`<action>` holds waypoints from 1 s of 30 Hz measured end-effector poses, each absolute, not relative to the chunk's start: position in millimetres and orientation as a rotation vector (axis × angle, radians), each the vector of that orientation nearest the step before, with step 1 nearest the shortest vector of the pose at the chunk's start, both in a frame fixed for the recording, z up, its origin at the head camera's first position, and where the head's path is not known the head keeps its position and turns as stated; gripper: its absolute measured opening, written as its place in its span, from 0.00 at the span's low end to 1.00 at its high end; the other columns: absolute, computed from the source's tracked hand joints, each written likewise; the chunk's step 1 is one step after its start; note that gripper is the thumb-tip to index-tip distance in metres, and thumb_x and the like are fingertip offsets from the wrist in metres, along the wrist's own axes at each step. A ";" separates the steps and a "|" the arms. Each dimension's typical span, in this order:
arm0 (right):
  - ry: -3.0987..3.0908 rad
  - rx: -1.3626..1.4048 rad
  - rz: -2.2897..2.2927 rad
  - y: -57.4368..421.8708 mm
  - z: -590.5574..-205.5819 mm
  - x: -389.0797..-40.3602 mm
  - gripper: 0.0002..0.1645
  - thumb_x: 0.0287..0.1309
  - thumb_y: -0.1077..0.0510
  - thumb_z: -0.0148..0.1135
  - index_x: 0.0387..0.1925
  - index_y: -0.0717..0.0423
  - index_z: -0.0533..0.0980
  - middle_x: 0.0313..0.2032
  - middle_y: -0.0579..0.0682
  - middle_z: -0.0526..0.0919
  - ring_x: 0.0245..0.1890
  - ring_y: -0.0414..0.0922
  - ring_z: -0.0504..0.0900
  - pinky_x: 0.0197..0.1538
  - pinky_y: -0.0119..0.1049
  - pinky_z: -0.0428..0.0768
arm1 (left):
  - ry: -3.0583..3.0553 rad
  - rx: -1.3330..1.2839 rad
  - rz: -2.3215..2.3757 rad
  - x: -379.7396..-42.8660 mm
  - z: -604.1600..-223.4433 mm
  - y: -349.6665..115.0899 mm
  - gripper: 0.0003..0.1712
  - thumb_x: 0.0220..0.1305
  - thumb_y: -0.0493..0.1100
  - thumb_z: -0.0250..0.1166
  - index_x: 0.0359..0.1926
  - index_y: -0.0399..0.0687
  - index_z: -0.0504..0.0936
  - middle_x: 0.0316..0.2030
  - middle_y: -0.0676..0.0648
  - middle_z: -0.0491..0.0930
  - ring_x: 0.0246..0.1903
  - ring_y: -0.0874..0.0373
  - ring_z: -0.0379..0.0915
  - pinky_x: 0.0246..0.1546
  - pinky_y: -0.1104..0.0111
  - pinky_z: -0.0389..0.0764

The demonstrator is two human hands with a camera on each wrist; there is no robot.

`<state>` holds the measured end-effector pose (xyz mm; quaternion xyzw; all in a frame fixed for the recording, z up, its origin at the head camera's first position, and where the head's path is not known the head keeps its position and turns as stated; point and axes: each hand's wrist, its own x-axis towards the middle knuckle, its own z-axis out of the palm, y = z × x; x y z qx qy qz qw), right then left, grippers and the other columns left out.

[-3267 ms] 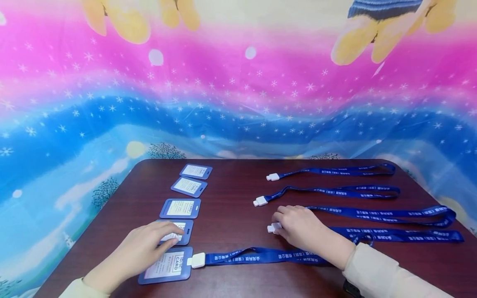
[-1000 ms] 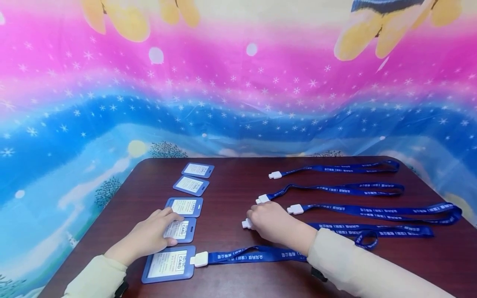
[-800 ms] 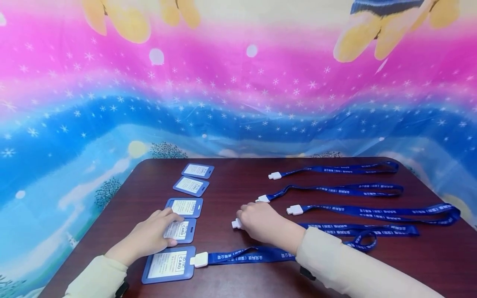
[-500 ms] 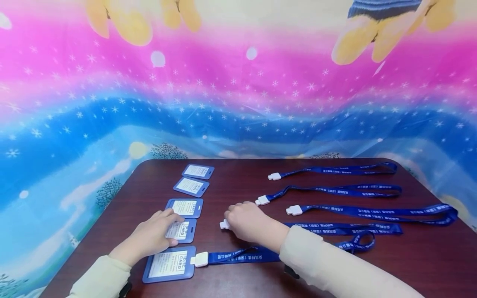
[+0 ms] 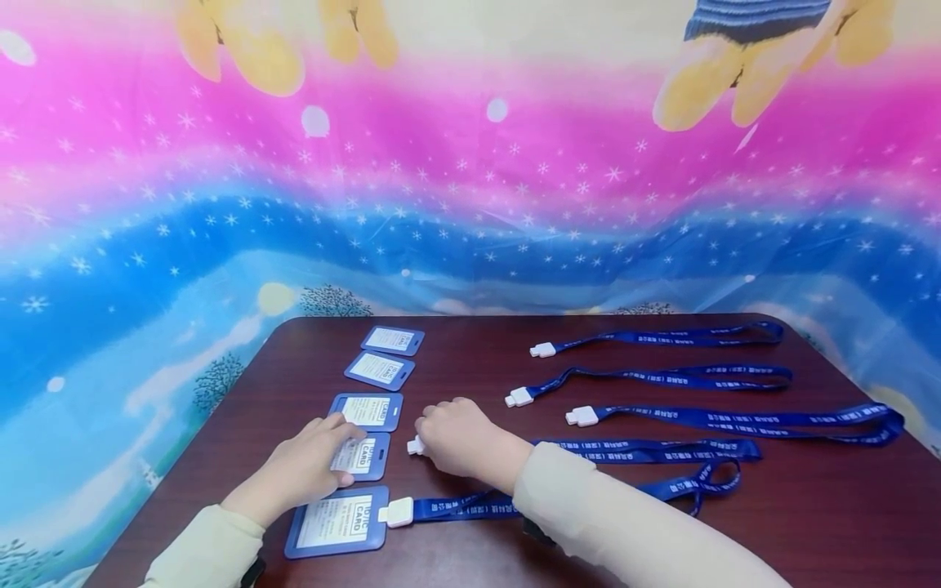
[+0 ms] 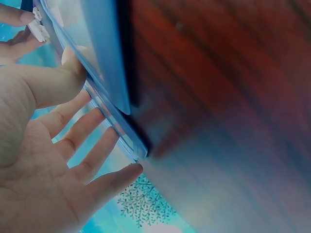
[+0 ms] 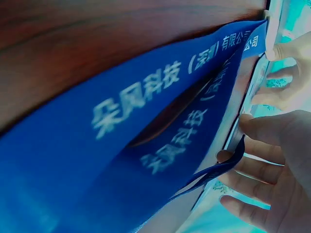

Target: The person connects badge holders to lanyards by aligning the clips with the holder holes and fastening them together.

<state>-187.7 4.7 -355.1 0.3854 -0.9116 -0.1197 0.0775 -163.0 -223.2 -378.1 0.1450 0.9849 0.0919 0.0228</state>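
In the head view my left hand [image 5: 297, 465] rests over a blue badge holder [image 5: 372, 457], the second from the front in a column of several. Its fingers are spread, touching the holder's far side, with the thumb at the near side; the left wrist view shows the fingers [image 6: 80, 128] fairly straight. My right hand [image 5: 463, 441] pinches the white plastic clip [image 5: 415, 446] of a blue lanyard [image 5: 662, 450], a short gap right of that holder. The strap trails right across the table, part of it under the forearm. In the right wrist view the strap [image 7: 233, 162] runs to the fingertips.
Nearest me, a badge holder [image 5: 334, 523] is joined to a lanyard clip [image 5: 399, 512]. Three more holders lie farther back, including one [image 5: 393, 340] near the far edge. Three loose lanyards lie at right, their clips, such as one [image 5: 582, 416], facing left. A printed cloth [image 5: 470, 204] hangs behind.
My right hand has moved left, drawing the lanyard along toward the badge holders. My left hand moved slightly away from me earlier, then stayed on the second holder.
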 end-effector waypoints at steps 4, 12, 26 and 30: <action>-2.715 1.196 -0.385 -6.5 -355.9 -187.4 0.16 0.63 0.45 0.65 0.46 0.47 0.85 0.36 0.43 0.85 0.36 0.38 0.82 0.43 0.33 0.81 | 3.053 0.448 0.292 -161.6 -376.2 -225.0 0.28 0.48 0.44 0.80 0.53 0.51 0.83 0.47 0.50 0.77 0.44 0.54 0.70 0.44 0.51 0.81; -2.670 1.228 -0.461 -18.7 -361.6 -189.2 0.13 0.60 0.43 0.67 0.42 0.43 0.86 0.34 0.42 0.86 0.34 0.39 0.82 0.39 0.32 0.80 | 3.049 0.470 0.329 -165.5 -378.2 -223.9 0.29 0.48 0.45 0.80 0.53 0.51 0.83 0.49 0.49 0.77 0.46 0.53 0.70 0.46 0.49 0.80; -2.549 1.305 -0.553 -31.6 -367.0 -190.8 0.11 0.62 0.43 0.67 0.43 0.38 0.87 0.33 0.41 0.86 0.33 0.37 0.82 0.35 0.29 0.77 | 3.035 0.468 0.382 -162.6 -378.4 -222.7 0.28 0.49 0.41 0.79 0.54 0.50 0.84 0.46 0.51 0.76 0.44 0.53 0.68 0.46 0.57 0.79; -2.562 1.283 -0.560 -33.6 -369.6 -188.9 0.10 0.62 0.44 0.67 0.44 0.37 0.86 0.34 0.40 0.85 0.33 0.37 0.81 0.37 0.28 0.79 | 3.024 0.490 0.398 -163.6 -378.7 -223.7 0.28 0.50 0.41 0.79 0.54 0.49 0.83 0.46 0.51 0.76 0.44 0.52 0.68 0.45 0.57 0.78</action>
